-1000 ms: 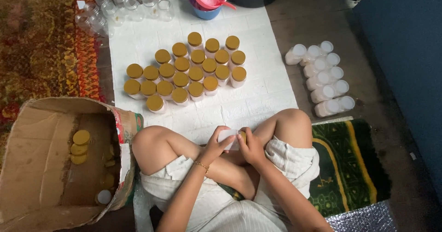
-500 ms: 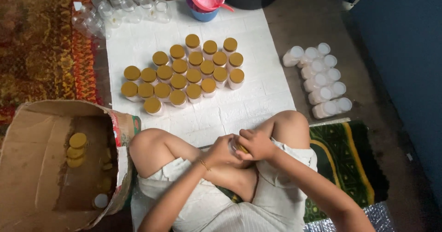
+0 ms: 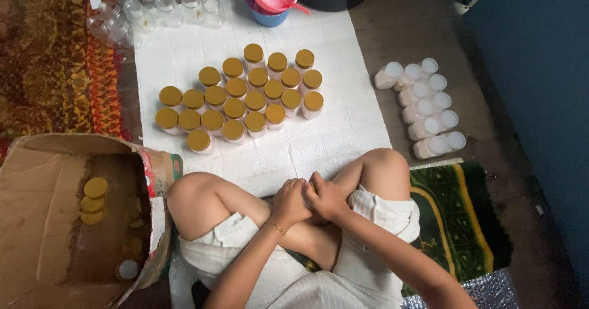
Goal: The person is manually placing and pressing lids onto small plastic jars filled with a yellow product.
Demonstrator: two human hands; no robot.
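Hands meet just below the near edge of the white cloth (image 3: 184, 63): the left hand (image 3: 288, 201) and right hand (image 3: 328, 198) are curled tight together over something small, fingers pressed closed around it, so I cannot tell what it is. On the cloth stand gold-lidded jars (image 3: 242, 103) packed in neat rows, likely to keep finished ones together. Left of the cloth, a cardboard box (image 3: 37, 223) holds loose gold lids (image 3: 93, 200), within easy reach.
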